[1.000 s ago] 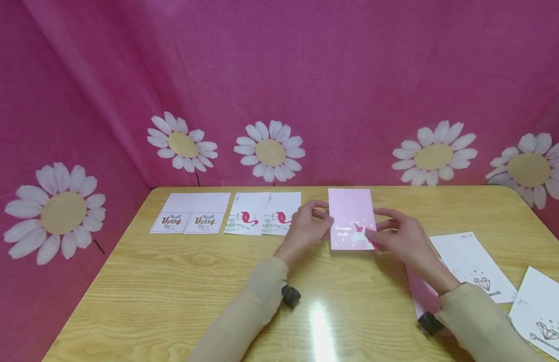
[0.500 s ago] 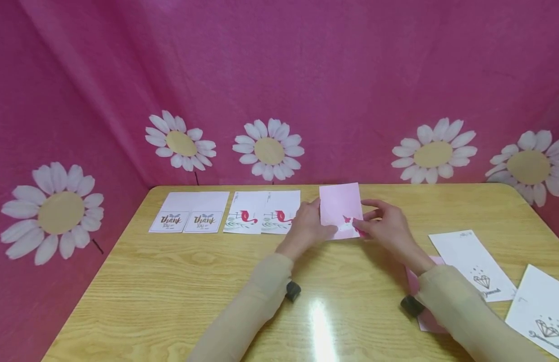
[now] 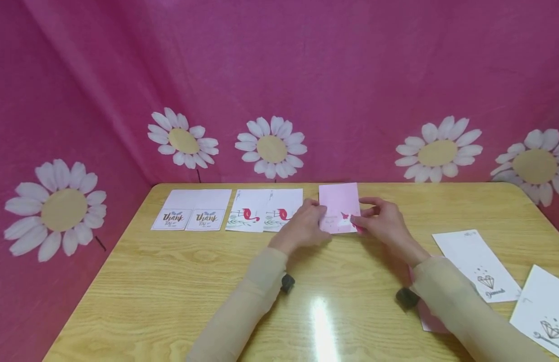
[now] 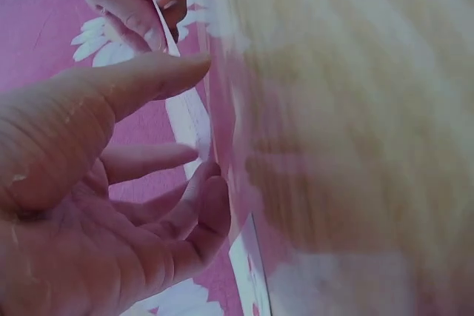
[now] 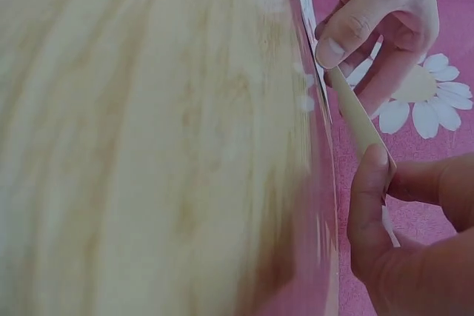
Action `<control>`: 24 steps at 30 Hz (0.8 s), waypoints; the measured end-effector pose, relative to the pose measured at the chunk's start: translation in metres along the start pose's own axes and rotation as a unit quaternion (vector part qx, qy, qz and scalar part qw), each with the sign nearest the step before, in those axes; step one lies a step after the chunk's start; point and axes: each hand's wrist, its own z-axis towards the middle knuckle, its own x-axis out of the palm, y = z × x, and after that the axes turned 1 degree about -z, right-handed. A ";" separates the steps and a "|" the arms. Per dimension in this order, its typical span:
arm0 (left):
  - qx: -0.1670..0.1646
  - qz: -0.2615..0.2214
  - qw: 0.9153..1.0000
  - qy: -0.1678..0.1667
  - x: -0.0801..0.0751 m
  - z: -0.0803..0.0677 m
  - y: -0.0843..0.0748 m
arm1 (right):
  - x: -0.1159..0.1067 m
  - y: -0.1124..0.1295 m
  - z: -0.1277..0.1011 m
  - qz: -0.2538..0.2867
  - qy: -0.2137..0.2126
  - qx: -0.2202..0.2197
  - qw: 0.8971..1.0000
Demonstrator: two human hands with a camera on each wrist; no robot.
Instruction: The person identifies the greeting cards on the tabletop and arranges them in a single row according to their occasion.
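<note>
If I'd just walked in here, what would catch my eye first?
Probably the pink card at the far middle of the table, pinched between the left hand and right hand. Next, the neat row of thank-you cards and flamingo cards to its left, under a pink backdrop printed with daisies.

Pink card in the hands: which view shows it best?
The head view: the pink card shows face-on, held at its lower edge by the left hand and right hand. Both wrist views catch only its thin edge, blurred, between fingers.
</note>
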 end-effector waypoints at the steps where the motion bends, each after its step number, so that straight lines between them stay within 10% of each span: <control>1: 0.009 0.012 1.000 -0.001 -0.001 0.000 0.001 | 0.000 0.001 0.001 -0.004 0.001 0.002 1.000; 24: 0.013 0.102 0.994 0.043 -0.006 0.005 0.006 | 0.006 0.003 0.019 -0.029 0.035 -0.011 0.999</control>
